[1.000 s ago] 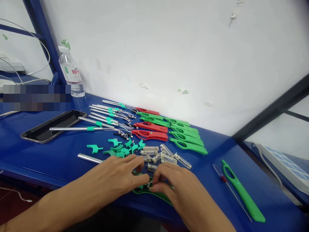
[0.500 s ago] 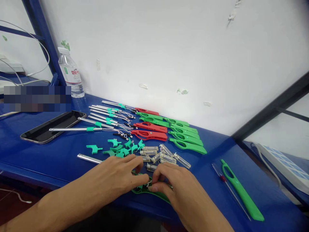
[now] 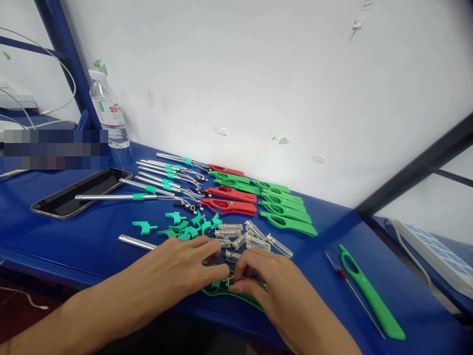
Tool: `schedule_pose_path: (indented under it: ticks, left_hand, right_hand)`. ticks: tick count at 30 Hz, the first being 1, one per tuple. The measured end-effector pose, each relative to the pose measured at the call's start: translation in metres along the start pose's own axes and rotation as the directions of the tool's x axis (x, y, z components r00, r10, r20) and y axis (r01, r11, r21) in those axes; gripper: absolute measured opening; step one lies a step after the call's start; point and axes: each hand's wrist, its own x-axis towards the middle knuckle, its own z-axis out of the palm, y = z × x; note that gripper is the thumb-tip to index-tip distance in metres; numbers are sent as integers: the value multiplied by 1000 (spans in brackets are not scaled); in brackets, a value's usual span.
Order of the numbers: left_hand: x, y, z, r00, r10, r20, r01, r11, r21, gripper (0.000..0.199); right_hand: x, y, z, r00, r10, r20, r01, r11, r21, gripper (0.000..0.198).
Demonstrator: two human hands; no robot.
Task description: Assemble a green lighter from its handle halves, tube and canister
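Note:
A green lighter casing half point(image 3: 251, 301) lies at the table's front edge under both hands. A teal trigger piece point(image 3: 218, 284) and a short white wire point(image 3: 228, 282) show inside it. My left hand point(image 3: 192, 261) is closed at the casing's left end, thumb pointing right, its fingertips partly hidden. My right hand point(image 3: 254, 273) pinches by the wire, thumb against forefinger. A metal lighter tube point(image 3: 136, 242) runs out from beneath my left hand. Just beyond the hands lie loose teal triggers point(image 3: 191, 230) and several clear fuel tanks point(image 3: 257, 242).
Behind are metal tubes with wires point(image 3: 114, 197), red casings point(image 3: 229, 206) and green casings point(image 3: 288, 223). A phone point(image 3: 79, 195) and a water bottle point(image 3: 111, 113) stand left. At right lie a screwdriver point(image 3: 354, 293) and another green casing point(image 3: 373, 296). A white wall closes the back.
Both hands stay over the green casing with only slight finger movement. Slightly more of the white wire and teal trigger shows between them. The view has shifted a little.

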Motion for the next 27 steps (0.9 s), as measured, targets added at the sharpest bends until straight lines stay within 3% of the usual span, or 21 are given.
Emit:
schedule_pose_path:
  ticks: [6,18,20,24,27]
  left_hand:
    - [1,2,-4,1000,1,11,-1,1000,-6,62]
    - [-15,5,9,998,-62,11,63,979,-192,80]
    - [-15,9,7,997,-78,10,78,976,-204,71]
    - [-12,17,-2,997,-70,-38,60,975,-212,34]
    - [-11,19,-3,996,-78,-50,64,970,-234,35]
  right_hand:
    - [0,-1,2,1000,4,0,-4,1000,-18,27]
    - [-4,3,-1,1000,-26,10,26,999,-45,21]
    - [-9,8,-1,999,-35,-1,35,998,-45,23]
    - [-17,19,-1,999,-34,-17,33,997,-73,31]
    - [-18,21,-1,1000,-14,-24,12,995,-102,33]
